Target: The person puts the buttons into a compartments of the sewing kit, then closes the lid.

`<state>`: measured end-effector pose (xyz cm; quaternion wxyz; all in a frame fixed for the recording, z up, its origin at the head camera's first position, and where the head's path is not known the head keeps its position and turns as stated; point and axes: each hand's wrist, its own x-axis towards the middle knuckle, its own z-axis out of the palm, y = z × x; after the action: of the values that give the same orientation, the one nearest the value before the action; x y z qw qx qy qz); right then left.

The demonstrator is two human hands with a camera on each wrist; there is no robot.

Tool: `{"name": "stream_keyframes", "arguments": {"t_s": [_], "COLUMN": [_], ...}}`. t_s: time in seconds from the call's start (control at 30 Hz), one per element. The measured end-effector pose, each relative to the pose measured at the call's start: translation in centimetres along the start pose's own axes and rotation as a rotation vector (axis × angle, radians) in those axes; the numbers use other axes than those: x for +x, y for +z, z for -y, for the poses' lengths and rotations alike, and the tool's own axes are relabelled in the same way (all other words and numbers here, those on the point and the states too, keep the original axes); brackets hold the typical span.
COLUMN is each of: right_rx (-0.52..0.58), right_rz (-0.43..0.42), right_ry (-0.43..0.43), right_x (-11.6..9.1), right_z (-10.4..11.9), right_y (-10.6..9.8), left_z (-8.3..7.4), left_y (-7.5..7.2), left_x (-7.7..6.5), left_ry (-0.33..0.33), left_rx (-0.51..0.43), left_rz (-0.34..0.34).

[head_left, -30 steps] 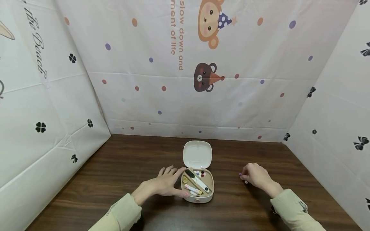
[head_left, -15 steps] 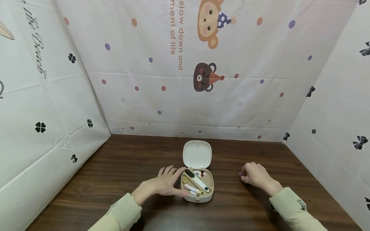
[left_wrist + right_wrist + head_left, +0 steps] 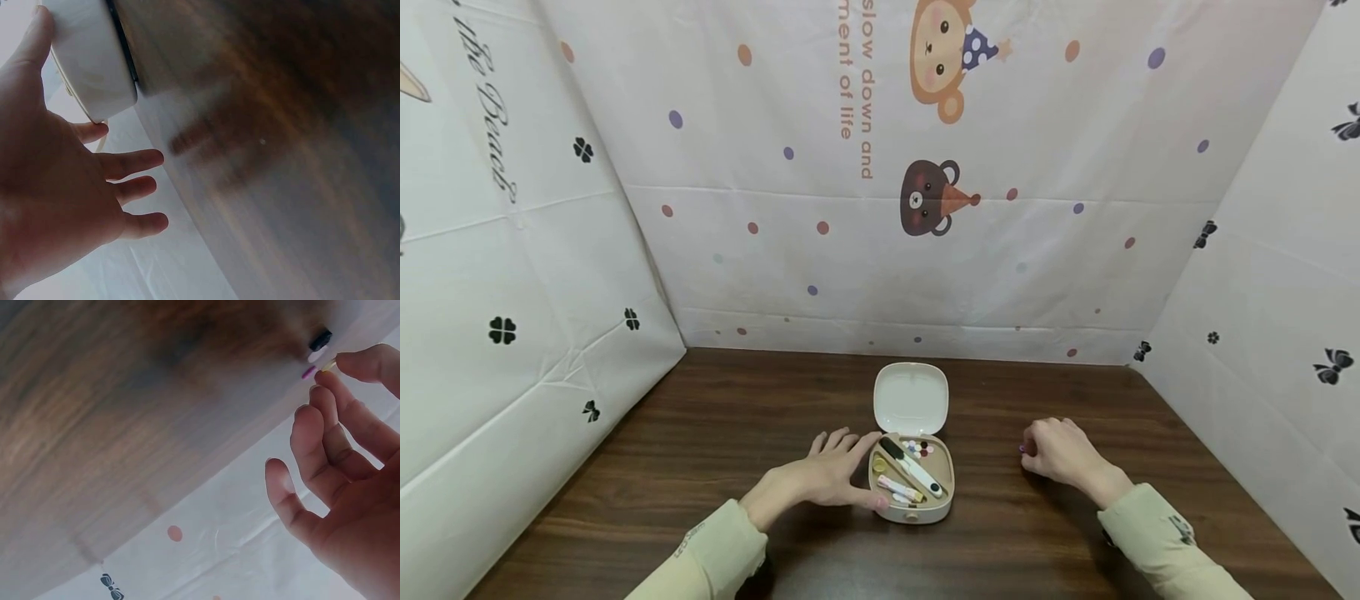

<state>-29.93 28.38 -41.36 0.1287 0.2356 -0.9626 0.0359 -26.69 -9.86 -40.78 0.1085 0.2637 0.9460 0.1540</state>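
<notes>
A small white case (image 3: pixel 913 516) stands on the table with its lid (image 3: pixel 912 397) up. My left hand (image 3: pixel 823 479) is at its left side, thumb on the front corner and index finger at the back corner, fingers spread. Inside lie a white tool with a black end (image 3: pixel 911 467), a printed tube (image 3: pixel 900 488), a yellow round piece (image 3: pixel 880 465) and several coloured beads (image 3: pixel 919 449). To the right, my right hand (image 3: pixel 1063 452) pinches a tiny yellowish piece (image 3: pixel 329 364) between thumb and index fingertips. Close to those fingertips is a purple button-like piece (image 3: pixel 308 372).
A small black piece (image 3: pixel 320 340) shows near the right fingertips in the right wrist view. Printed white cloth walls (image 3: pixel 775 250) enclose the dark wooden table (image 3: pixel 760 375) at the back and both sides.
A small pale piece seen under the right thumb one second ago is now out of sight in the head view. The left hand stays at the case.
</notes>
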Motion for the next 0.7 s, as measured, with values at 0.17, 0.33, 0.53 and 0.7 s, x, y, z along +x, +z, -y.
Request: {"name": "stream_keyframes", "arguments": {"t_s": [0.17,0.33,0.53,0.7], "right_rx": [0.019,0.044,0.057,0.112], "right_rz": [-0.014,-0.044,-0.108,-0.136], "right_ry": [-0.013,-0.043,-0.094,-0.158], "right_x": [0.2,0.7,1.6,2.5], "right_z": [0.7,2.2,4.4,6.0], "right_y": [-0.6,-1.2,-1.7,-2.0], "left_z": [0.1,0.0,0.0,0.0], "left_y": [0.0,0.0,0.1,0.0], "left_x": [0.1,0.1,0.1,0.0], "left_ry": [-0.002,-0.006,-0.013,-0.010], "left_rx": [0.001,0.008,0.007,0.001], "left_rz": [-0.001,-0.005,-0.005,0.001]}}
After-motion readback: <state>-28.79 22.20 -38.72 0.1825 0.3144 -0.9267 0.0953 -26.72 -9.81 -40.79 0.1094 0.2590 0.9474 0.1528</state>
